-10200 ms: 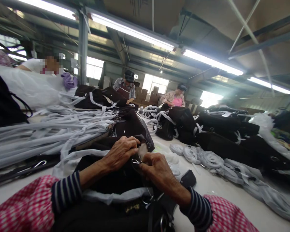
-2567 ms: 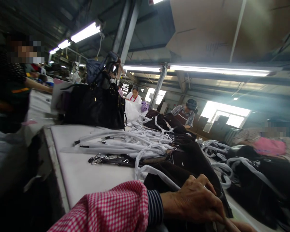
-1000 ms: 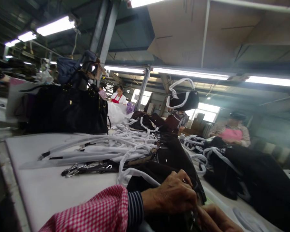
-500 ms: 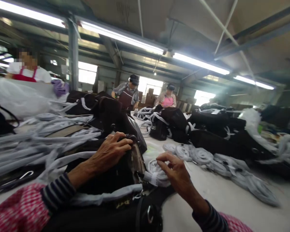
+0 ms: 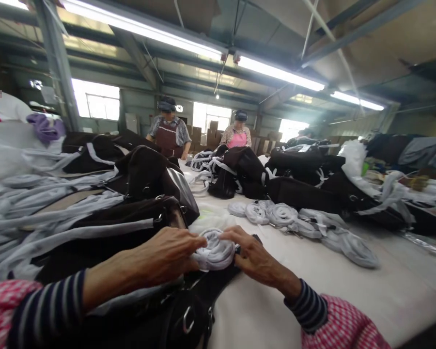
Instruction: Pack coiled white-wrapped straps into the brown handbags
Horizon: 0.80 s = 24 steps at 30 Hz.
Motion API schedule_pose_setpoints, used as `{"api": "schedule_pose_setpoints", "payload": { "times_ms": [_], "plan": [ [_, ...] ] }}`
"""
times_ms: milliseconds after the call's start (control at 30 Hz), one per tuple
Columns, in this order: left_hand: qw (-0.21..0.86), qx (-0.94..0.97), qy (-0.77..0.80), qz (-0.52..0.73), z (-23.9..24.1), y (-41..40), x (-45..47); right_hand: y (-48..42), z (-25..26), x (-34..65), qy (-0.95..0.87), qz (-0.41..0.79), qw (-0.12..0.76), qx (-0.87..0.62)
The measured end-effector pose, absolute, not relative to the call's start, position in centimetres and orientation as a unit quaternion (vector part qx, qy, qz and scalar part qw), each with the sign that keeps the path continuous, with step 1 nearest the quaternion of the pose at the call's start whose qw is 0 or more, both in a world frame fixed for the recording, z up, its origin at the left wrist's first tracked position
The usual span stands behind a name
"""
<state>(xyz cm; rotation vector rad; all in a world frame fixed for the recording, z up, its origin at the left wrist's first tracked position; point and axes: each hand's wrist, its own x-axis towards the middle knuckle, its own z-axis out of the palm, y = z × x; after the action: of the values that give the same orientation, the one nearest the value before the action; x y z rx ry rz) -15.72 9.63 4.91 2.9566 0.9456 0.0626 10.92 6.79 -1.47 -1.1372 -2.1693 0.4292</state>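
Observation:
A coiled bundle of white wrapped strap (image 5: 214, 252) sits low in the middle of the head view, gripped from both sides. My left hand (image 5: 167, 254) closes on its left side. My right hand (image 5: 252, 257) pinches its right side with curled fingers. The bundle rests on a dark brown bag (image 5: 123, 228) with white-wrapped handles, lying right in front of me. A black strap with a metal ring (image 5: 187, 320) lies below my hands.
Several more coiled white bundles (image 5: 279, 215) lie on the white table (image 5: 312, 291) to the right. Piles of dark bags (image 5: 305, 184) and long white wrapped straps (image 5: 39, 203) cover the table. Two people (image 5: 169, 133) stand working at the far end; another person is at the left edge.
My left hand left the bag's opening and joined my right hand on the coiled white bundle. The bundle now sits between both hands. My view swung from far left back to the table.

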Motion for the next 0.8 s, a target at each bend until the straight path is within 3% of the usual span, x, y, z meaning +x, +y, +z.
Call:
{"api": "schedule_pose_setpoints", "payload": {
  "times_ms": [100,300,567,800],
  "plan": [
    [0.014,0.953,0.302,-0.018,2.9,9.7,-14.0,5.9,-2.7,10.4,-0.839,0.104,0.326,-0.423],
    [-0.031,0.970,0.234,0.051,-0.2,9.3,-14.3,3.7,-6.9,11.2,-0.832,0.007,0.392,-0.393],
    [0.002,0.960,0.279,-0.023,0.7,11.1,-12.0,3.2,-5.4,11.9,-0.836,0.089,0.328,-0.430],
    [0.019,0.958,0.284,-0.029,2.0,9.7,-11.4,3.1,-4.1,11.7,-0.783,0.185,0.363,-0.469]
  ]
}}
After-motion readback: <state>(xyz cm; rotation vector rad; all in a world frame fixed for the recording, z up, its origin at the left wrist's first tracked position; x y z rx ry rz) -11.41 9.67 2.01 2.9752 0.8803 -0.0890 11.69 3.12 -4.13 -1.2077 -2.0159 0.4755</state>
